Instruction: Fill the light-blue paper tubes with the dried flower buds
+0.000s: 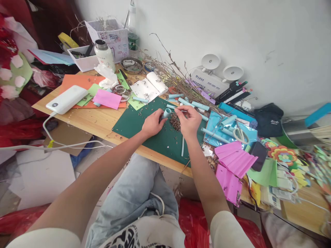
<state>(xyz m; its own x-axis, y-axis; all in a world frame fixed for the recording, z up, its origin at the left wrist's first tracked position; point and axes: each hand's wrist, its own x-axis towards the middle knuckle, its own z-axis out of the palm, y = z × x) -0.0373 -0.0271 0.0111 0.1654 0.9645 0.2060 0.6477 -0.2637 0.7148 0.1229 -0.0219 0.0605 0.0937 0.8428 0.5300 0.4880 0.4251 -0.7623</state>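
My left hand (154, 123) is closed around a short light-blue paper tube (167, 113), its open end facing up. My right hand (188, 119) is pinched close beside it, above a small heap of brown dried plant bits (175, 122). A thin light-blue roll (171, 106) shows at the right fingertips; whether they grip it or it lies behind them is unclear. Both hands are over a dark green sheet (144, 120). Several more blue paper tubes (200, 105) lie at its far edge and to the right.
Dry twigs (178, 81) spread along the wall side. At left are a white power bank (66, 99), an open white bottle (104, 55) and a pink paper (107, 99). Scissors (241, 135) and pleated magenta paper (235, 155) lie right. A white router (208, 82) stands behind.
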